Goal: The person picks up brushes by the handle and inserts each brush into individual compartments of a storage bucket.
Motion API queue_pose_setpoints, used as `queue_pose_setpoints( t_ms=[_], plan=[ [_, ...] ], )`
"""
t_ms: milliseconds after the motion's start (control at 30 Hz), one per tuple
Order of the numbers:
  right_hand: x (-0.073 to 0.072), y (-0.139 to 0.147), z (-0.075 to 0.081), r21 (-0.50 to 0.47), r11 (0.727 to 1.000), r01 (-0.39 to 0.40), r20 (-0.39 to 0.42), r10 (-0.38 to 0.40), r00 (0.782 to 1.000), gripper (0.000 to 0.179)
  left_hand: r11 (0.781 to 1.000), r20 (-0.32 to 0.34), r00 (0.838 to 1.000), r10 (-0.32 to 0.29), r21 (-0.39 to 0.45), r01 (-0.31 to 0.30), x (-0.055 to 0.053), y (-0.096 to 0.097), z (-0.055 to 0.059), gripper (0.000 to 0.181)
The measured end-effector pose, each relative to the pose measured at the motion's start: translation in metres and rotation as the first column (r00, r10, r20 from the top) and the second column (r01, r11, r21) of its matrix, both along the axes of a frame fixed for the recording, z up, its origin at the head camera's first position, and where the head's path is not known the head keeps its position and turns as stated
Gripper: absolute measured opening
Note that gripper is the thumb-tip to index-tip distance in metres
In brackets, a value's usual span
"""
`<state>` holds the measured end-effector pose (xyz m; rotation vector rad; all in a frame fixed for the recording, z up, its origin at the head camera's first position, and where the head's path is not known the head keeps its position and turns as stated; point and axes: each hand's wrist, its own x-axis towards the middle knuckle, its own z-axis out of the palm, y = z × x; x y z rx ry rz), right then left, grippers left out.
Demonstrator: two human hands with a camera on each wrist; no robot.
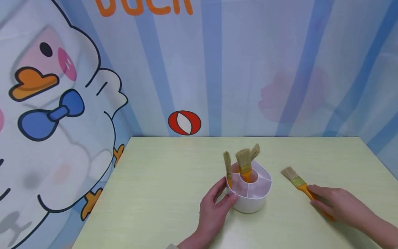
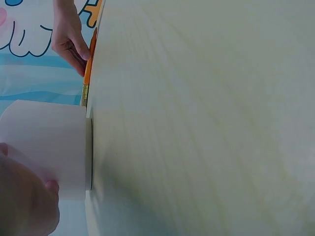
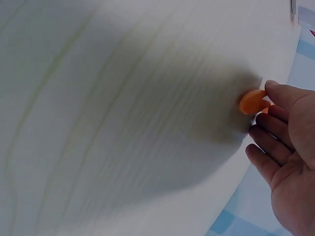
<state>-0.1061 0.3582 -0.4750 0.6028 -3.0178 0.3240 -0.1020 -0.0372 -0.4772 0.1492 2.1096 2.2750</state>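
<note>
A white round desk organizer [image 1: 248, 205] with several compartments stands upright on the table. My left hand [image 1: 214, 211] grips its near left side, thumb in front and fingers around the left wall. Three paintbrushes stand in it bristles up: a wide paintbrush [image 1: 243, 159] in the round middle cup, a narrow paintbrush [image 1: 227, 162] at the left, another paintbrush [image 1: 255, 151] behind. To the right, my right hand [image 1: 345, 205] pinches the orange handle of a flat paintbrush [image 1: 298, 182], its bristles pointing far left. The handle's rounded end [image 3: 252, 102] shows between thumb and fingers in the right wrist view.
The pale wood-grain table [image 1: 149, 193] extends to both sides of the organizer. A blue striped cloth backdrop [image 1: 242, 69] hangs along its far edge, with a printed duck [image 1: 77, 166] at the left.
</note>
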Motion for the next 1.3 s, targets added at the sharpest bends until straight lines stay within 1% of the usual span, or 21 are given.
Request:
queue_pose_setpoints(
  t_ms=[167, 333, 433, 567, 667, 800, 900, 1133, 1300],
  plan=[
    [-0.002, -0.001, -0.002, -0.013, 0.999, -0.032, -0.033, 0.031, 0.999, 0.044, 1.0, 0.003, 1.0, -0.004, 0.005, 0.004, 0.0, 0.0, -0.001, 0.064],
    [-0.003, -0.001, -0.005, -0.012, 1.0, -0.022, -0.062, 0.021, 0.998, 0.043, 1.0, -0.003, 1.0, -0.008, 0.01, 0.008, 0.0, 0.0, -0.001, 0.064],
    [-0.004, -0.001, -0.007, -0.01, 0.999, -0.031, -0.113, 0.03, 0.993, 0.043, 1.0, -0.011, 1.0, -0.007, 0.012, 0.007, 0.0, 0.0, -0.001, 0.064],
    [-0.005, -0.004, -0.011, -0.012, 0.998, -0.061, -0.195, 0.058, 0.979, 0.042, 1.0, -0.011, 1.0, -0.004, 0.011, 0.004, 0.001, -0.001, -0.001, 0.063],
    [-0.008, -0.007, -0.011, -0.016, 0.998, -0.058, -0.196, 0.053, 0.979, 0.041, 1.0, -0.007, 1.0, -0.003, 0.009, 0.003, 0.001, 0.0, 0.0, 0.064],
    [-0.01, -0.011, -0.01, -0.021, 0.999, -0.036, -0.14, 0.032, 0.99, 0.039, 1.0, -0.004, 1.0, -0.003, 0.008, 0.003, 0.0, 0.0, 0.0, 0.064],
    [-0.011, -0.014, -0.009, -0.029, 0.999, -0.034, -0.135, 0.029, 0.99, 0.039, 1.0, -0.004, 1.0, -0.005, 0.009, 0.005, 0.0, 0.0, -0.001, 0.064],
    [-0.013, -0.018, -0.011, -0.059, 0.997, -0.052, -0.207, 0.039, 0.978, 0.039, 1.0, -0.005, 1.0, -0.008, 0.011, 0.008, 0.0, -0.001, -0.001, 0.064],
    [-0.015, -0.021, -0.013, -0.072, 0.996, -0.044, -0.22, 0.028, 0.975, 0.036, 1.0, -0.013, 1.0, -0.007, -0.001, 0.007, 0.0, -0.001, -0.002, 0.064]
  ],
)
